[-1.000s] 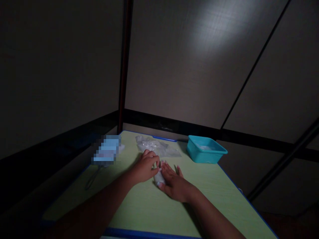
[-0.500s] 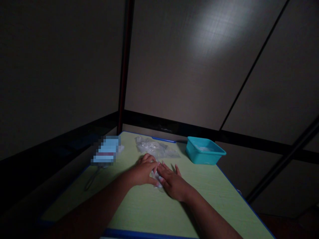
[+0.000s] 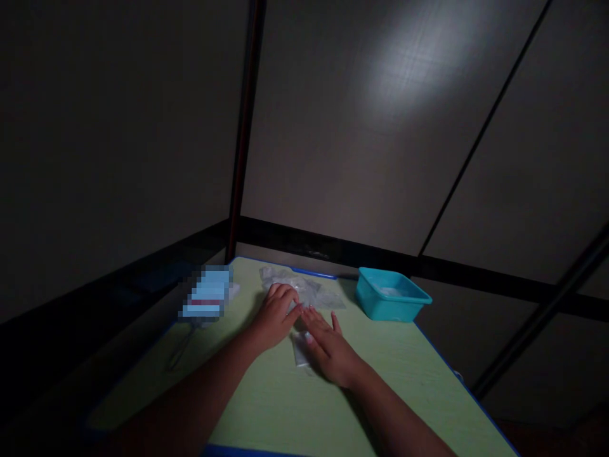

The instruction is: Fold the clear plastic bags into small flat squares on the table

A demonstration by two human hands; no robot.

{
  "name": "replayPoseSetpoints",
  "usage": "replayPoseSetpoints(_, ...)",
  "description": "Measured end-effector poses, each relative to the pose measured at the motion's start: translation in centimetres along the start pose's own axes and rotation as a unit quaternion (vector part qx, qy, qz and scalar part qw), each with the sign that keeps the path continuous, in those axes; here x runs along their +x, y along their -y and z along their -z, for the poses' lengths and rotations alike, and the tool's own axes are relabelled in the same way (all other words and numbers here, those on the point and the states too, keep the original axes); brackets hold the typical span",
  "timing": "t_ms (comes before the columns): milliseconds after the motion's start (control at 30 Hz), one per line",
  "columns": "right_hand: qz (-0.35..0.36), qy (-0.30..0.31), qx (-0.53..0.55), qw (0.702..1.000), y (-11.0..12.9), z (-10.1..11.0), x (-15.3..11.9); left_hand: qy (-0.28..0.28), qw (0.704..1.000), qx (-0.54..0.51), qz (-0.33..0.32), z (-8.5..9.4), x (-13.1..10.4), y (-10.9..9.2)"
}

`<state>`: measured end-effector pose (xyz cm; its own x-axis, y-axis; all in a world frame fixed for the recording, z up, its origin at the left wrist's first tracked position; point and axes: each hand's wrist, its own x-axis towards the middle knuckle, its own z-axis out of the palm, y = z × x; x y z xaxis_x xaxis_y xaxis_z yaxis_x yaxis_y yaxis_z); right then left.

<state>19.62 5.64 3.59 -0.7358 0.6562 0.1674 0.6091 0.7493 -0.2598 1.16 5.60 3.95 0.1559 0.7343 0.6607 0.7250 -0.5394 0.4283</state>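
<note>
On the green tabletop [image 3: 259,406], a small clear plastic packet [image 3: 301,350] with whitish content lies flat, partly hidden under my right hand [image 3: 329,349]. That hand is open, fingers stretched out and lying over the packet's right side. Just beyond the packet is my left hand [image 3: 276,317], its fingers curled and its thumb pointing towards my right fingertips. What its fingers hold, if anything, is hidden. Crumpled clear plastic bags [image 3: 309,292] lie right behind my left hand.
A turquoise plastic basin [image 3: 392,304] with something pale inside stands at the table's back right. On the left edge is a blurred-out light-blue item [image 3: 207,292] with a strap loop [image 3: 179,350]. Dark panelled walls [image 3: 333,158] close in behind and to the left.
My left hand has moved away from the packet's near end towards its far end, its thumb shifting up. More of the packet shows. My right hand stays nearly in place.
</note>
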Motion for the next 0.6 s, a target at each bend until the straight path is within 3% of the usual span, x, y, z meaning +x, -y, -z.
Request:
replayPoseSetpoints(100, 0.047, 0.043, -0.021, 0.998, 1.0, -0.2, 0.1, 0.008, 1.0, -0.013, -0.011, -0.2, -0.1, -0.1)
replayPoseSetpoints(333, 0.055, 0.057, -0.067, 0.995, 1.5, -1.0, 0.3, 0.141, 0.987, -0.045, -0.065, -1.0, -1.2, -0.3)
replayPoseSetpoints(600, 0.042, 0.096, -0.047, 0.993, 1.9, -0.6, 0.5, 0.13, 0.99, -0.033, -0.049, -1.0, -1.3, 0.4)
